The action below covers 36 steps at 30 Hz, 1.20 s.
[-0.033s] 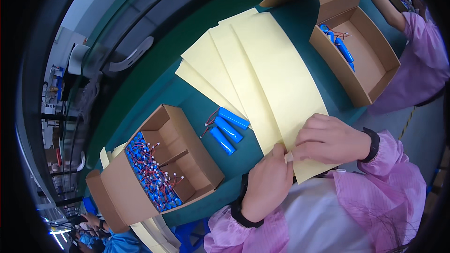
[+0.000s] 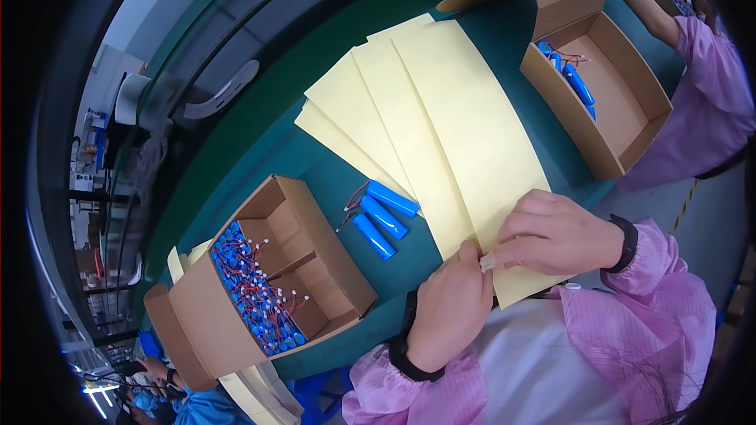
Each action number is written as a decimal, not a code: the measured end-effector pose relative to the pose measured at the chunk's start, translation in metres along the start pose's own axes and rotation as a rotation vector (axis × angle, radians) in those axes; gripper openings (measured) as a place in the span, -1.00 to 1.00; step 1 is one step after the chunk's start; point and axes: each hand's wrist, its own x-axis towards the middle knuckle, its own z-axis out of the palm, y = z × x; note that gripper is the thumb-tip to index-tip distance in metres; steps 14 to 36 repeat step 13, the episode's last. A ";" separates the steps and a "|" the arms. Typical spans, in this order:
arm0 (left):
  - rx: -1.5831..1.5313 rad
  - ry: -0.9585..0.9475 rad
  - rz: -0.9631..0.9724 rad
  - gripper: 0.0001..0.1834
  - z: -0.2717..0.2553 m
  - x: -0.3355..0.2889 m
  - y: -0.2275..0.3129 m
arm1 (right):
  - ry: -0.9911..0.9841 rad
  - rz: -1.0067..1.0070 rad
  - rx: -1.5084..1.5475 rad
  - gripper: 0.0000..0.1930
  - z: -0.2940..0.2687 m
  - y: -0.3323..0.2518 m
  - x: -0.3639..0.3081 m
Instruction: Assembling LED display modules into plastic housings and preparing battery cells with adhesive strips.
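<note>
Several pale yellow sheets (image 2: 472,110) lie fanned out and overlapping on the green tabletop. At their near edge, my left hand (image 2: 450,311) is closed with its fingertips at a sheet corner, most fingers hidden under the palm. My right hand (image 2: 551,232) rests over the top sheet with its fingers curled together, meeting the left hand's fingertips. A small whitish translucent piece (image 2: 487,262) shows at the right fingertips; whether it is worn or held I cannot tell. Left of the sheets lie three blue cylindrical batteries (image 2: 383,216) with red and black leads.
An open cardboard box (image 2: 331,267) at the left holds many wired blue batteries (image 2: 256,291) beside dividers. Another open box (image 2: 622,102) at the right has a few batteries. Beyond it sits a person in a pink sleeve (image 2: 709,71). More pale sheets (image 2: 264,393) sit by the left box.
My right fingertips have shifted very slightly against the sheet edge. The boxes, batteries and sheets stay in place.
</note>
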 end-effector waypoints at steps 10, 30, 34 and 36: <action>0.430 0.627 -0.300 -0.65 -0.047 0.021 0.020 | 0.430 0.137 0.653 -0.44 -0.057 -0.014 0.010; 0.571 0.519 -0.282 -0.65 -0.040 0.057 0.009 | 0.424 0.012 0.597 -0.41 -0.067 0.000 0.034; 0.571 0.519 -0.282 -0.65 -0.040 0.057 0.009 | 0.424 0.012 0.597 -0.41 -0.067 0.000 0.034; 0.571 0.519 -0.282 -0.65 -0.040 0.057 0.009 | 0.424 0.012 0.597 -0.41 -0.067 0.000 0.034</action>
